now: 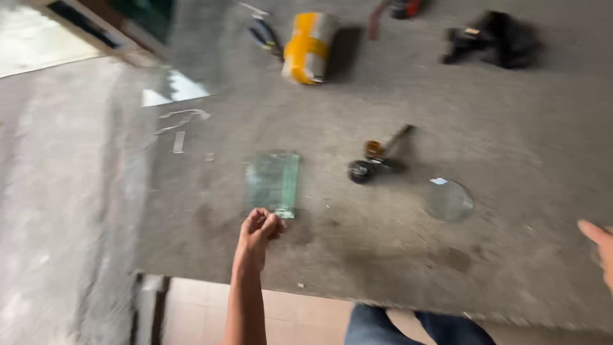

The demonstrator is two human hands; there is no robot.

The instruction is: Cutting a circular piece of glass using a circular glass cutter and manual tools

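Observation:
My left hand (259, 231) pinches the near edge of a small rectangular pane of clear greenish glass (273, 182) that lies on the grey worktable (396, 255). My right hand (600, 246) shows only at the right edge of the frame, fingers apart, holding nothing. A round disc of clear glass (449, 200) lies flat between the two hands, nearer the right one. A small dark tool with a wheel-like head and a thin handle (377, 156) rests just beyond the disc and to the right of the pane.
At the far side of the table lie a yellow and white roll (308, 46), pliers (267, 35), a red-handled tool (396, 9) and a black bundle (495, 38). The table's front edge runs near my legs (408, 326). A grey slab (64, 191) lies left.

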